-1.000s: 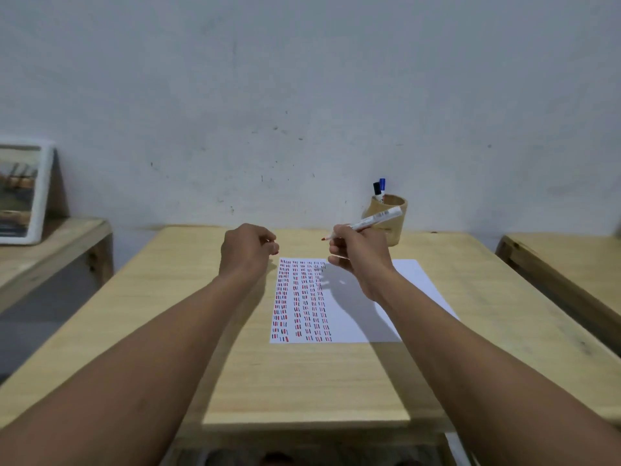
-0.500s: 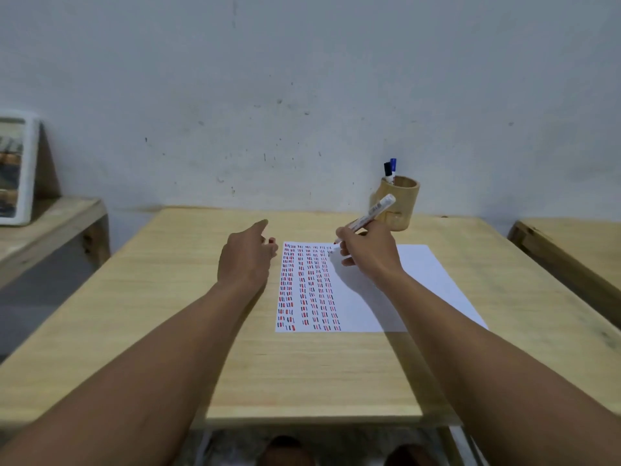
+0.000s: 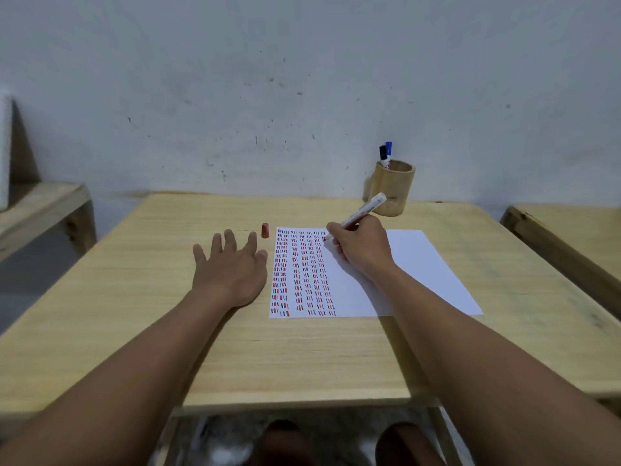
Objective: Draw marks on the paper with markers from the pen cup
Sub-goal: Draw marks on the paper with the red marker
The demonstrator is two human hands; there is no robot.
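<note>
My right hand (image 3: 364,245) is clamped on the red marker (image 3: 361,213) in a writing grip; the tip sits on the paper (image 3: 420,264) at the top of the sheet, just right of the last column of marks. The barrel tilts up and away toward the pen cup (image 3: 395,188), butt end uncapped and white.

My left hand (image 3: 230,265) lies flat on the worktop (image 3: 134,297), palm down, fingers spread, holding nothing. It's just left of the paper's edge; I can't tell if the thumb touches the sheet.

The red cap (image 3: 265,230) stands upright on the worktop, just off the paper's top-left corner, near my left fingertips but apart from them.

The paper lies flat at centre-right of the worktop. Its left part is filled with columns of short red and dark dashes; the right part is blank.

The pen cup is at the back right, near the wall, well apart from the paper. It holds a black-capped marker (image 3: 383,153) and a blue-capped marker (image 3: 388,147), both upright.
</note>
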